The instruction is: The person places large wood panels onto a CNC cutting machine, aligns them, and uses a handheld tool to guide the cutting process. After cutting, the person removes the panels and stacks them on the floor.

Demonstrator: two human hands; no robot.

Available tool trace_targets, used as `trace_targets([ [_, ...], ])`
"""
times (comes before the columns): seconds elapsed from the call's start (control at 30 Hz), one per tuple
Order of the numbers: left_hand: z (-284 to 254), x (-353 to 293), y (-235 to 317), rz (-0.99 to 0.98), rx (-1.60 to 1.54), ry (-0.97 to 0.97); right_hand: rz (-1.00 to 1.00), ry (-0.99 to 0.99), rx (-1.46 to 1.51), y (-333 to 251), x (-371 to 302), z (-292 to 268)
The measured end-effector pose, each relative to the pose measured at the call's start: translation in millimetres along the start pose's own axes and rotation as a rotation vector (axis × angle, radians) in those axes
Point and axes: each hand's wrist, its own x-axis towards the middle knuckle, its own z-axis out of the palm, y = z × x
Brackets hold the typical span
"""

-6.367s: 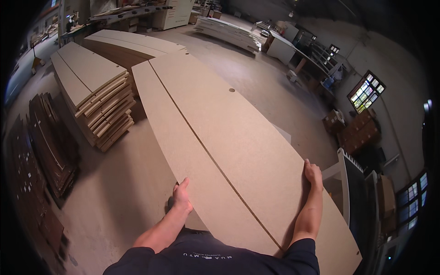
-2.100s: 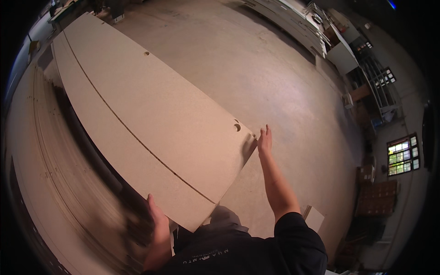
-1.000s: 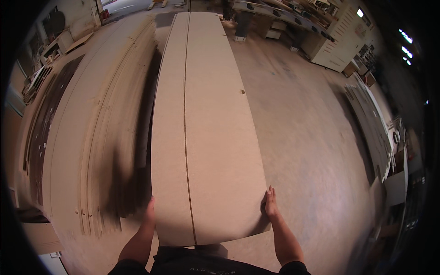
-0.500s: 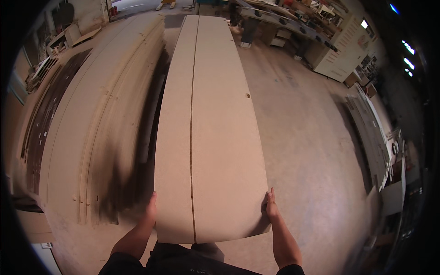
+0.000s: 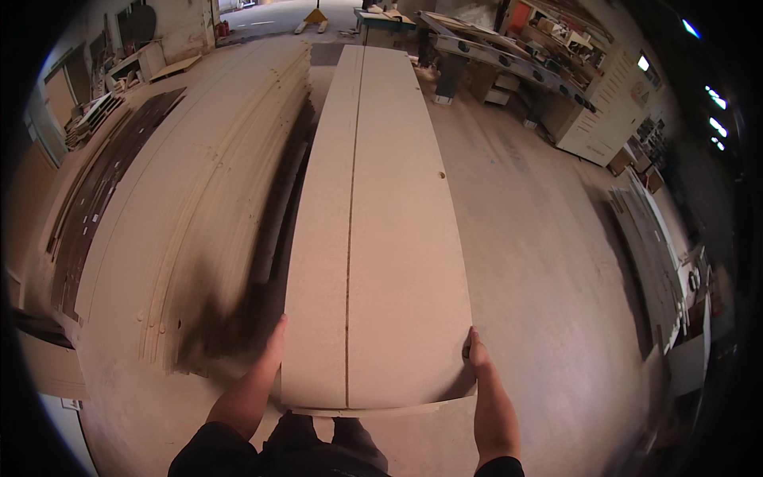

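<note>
A long, pale door panel [image 5: 397,262] stretches away from my body, with one dark groove running down its length and a small round hole near its right edge. My left hand [image 5: 277,340] grips the panel's left edge close to the near end. On the opposite edge, my right hand [image 5: 475,350] holds it at about the same height, thumb up along the side. The fingers of both hands are largely hidden at or under the edges. The panel's near end is just in front of my legs.
To the left lies a tall stack of similar pale panels [image 5: 199,175], with dark brown boards [image 5: 103,195] beyond. A long machine [image 5: 509,60] and a pale cabinet [image 5: 596,119] stand far right. Boards [image 5: 648,246] lie along the right side. A yellow pallet jack [image 5: 315,17] is far ahead.
The panel and both hands have shifted slightly right in view. The panel's near end sits a little higher, and its front edge face now shows. Both hands keep their hold.
</note>
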Motion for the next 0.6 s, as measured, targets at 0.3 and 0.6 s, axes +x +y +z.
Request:
trace_targets([
  [0.3, -3.3, -29.3, -17.7, 0.128, 0.588, 0.295, -0.342, 0.738, -0.906, -6.2, -34.0, 12.0],
  [0.6, -343.4, -315.9, -233.8, 0.195, 1.163, 0.157, -0.820, 0.091, -0.267, -56.6, -269.8, 238.9],
])
